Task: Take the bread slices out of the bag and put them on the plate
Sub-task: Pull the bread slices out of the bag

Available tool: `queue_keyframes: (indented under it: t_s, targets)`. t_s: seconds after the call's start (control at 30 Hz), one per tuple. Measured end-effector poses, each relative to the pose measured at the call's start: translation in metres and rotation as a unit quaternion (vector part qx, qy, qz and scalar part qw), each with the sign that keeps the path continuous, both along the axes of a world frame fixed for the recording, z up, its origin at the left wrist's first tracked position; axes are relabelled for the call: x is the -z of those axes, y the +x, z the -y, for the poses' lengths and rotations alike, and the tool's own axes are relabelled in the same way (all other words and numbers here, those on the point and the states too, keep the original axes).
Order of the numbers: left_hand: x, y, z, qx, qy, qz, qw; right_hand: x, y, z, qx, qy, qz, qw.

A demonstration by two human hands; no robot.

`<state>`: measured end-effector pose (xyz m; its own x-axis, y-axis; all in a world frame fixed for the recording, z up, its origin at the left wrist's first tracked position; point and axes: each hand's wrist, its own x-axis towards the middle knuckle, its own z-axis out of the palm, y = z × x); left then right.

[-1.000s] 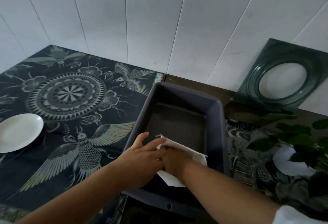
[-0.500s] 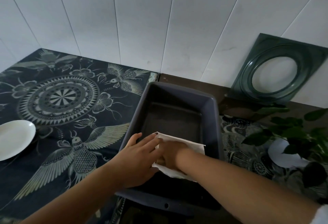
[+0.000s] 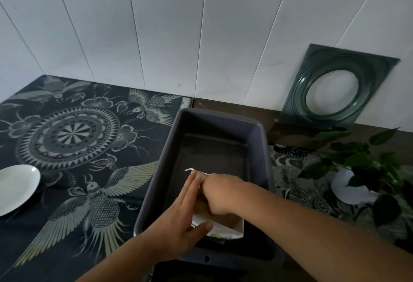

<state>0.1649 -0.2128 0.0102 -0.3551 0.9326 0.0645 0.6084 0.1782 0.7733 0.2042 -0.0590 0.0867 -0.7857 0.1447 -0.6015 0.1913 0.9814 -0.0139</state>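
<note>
A white bread bag (image 3: pixel 225 230) lies in the near end of a dark grey plastic bin (image 3: pixel 261 138). Brown bread (image 3: pixel 201 205) shows at the bag's mouth, between my hands. My left hand (image 3: pixel 181 219) lies flat along the bag's left side, fingers straight, thumb under its lower edge. My right hand (image 3: pixel 220 194) is curled over the bread, its fingertips hidden, so whether it grips a slice is unclear. The white plate (image 3: pixel 15 187) sits at the far left edge of the table, with nothing on it.
A dark patterned cloth (image 3: pixel 73 147) covers the table left of the bin. A green square frame (image 3: pixel 335 89) leans on the white wall at back right. A leafy plant in a white pot (image 3: pixel 357 170) stands to the right of the bin.
My left hand has turned from lying over the bag to lying flat along its side. The bag has opened and brown bread now shows. My right hand has shifted slightly right.
</note>
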Motion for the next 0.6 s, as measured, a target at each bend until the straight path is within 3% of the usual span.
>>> queue_keyframes:
  t_s: [0.1, 0.23, 0.37, 0.47, 0.6]
  targets:
    - [-0.001, 0.004, 0.0, -0.014, 0.021, 0.087, 0.996, -0.02, 0.006, -0.008, -0.01, 0.009, -0.069, 0.998]
    - [-0.011, 0.0, -0.006, -0.065, 0.037, 0.202, 0.976, -0.054, 0.007, -0.021, -0.026, 0.024, -0.098, 0.995]
    - [-0.047, -0.019, -0.021, -0.086, 0.066, 0.145, 0.983, -0.101, 0.005, -0.028, -0.054, 0.041, -0.126, 0.99]
    - [-0.086, -0.031, -0.037, -0.027, 0.096, 0.152, 0.983, -0.138, 0.003, -0.025, -0.102, 0.066, -0.14, 0.983]
    - [-0.115, -0.035, -0.05, -0.026, 0.119, 0.174, 0.977, -0.173, -0.001, -0.02, -0.127, 0.096, -0.142, 0.977]
